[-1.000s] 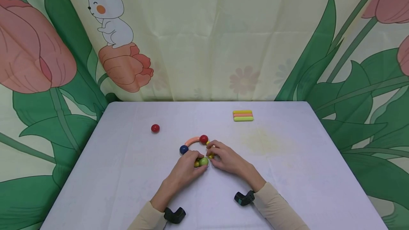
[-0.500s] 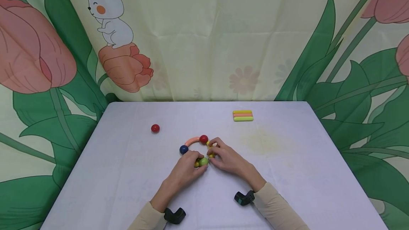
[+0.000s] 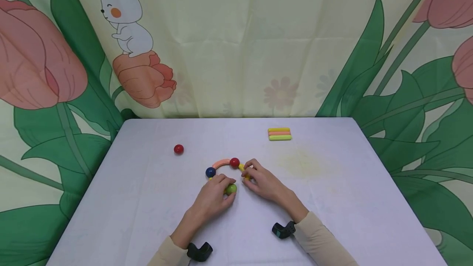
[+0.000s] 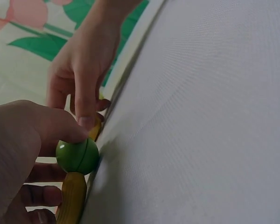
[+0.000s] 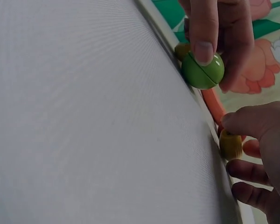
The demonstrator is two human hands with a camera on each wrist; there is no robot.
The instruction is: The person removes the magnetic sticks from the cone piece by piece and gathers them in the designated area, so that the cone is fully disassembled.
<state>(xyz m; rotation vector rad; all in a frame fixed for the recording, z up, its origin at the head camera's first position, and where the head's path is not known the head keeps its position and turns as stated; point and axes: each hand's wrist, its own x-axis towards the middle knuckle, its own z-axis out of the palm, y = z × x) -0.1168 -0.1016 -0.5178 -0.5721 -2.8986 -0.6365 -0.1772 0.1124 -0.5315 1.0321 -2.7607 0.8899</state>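
On the white table, balls and curved rods form an open ring. Its far side has a blue ball [image 3: 210,172], a salmon curved rod [image 3: 221,162] and a red ball [image 3: 234,163]. My left hand [image 3: 212,196] grips the green ball [image 3: 231,189] with the thumb on top. A yellow curved rod [image 4: 73,196] joins that ball and lies beside the left fingers, mostly hidden in the head view. My right hand [image 3: 267,182] pinches another yellow curved rod [image 5: 231,145], which runs from the red ball. In the head view, a gap separates the green ball from the right fingertips.
A loose red ball [image 3: 179,149] lies at the far left of the table. Three straight sticks, a yellow, a salmon and a light green stick [image 3: 279,138], lie side by side toward the back right. A printed curtain [image 3: 229,52] hangs behind the table.
My left hand and the green ball have shifted slightly left, widening the gap to the right hand. The yellow rod at the right hand shows a little more. The head view has shifted slightly.
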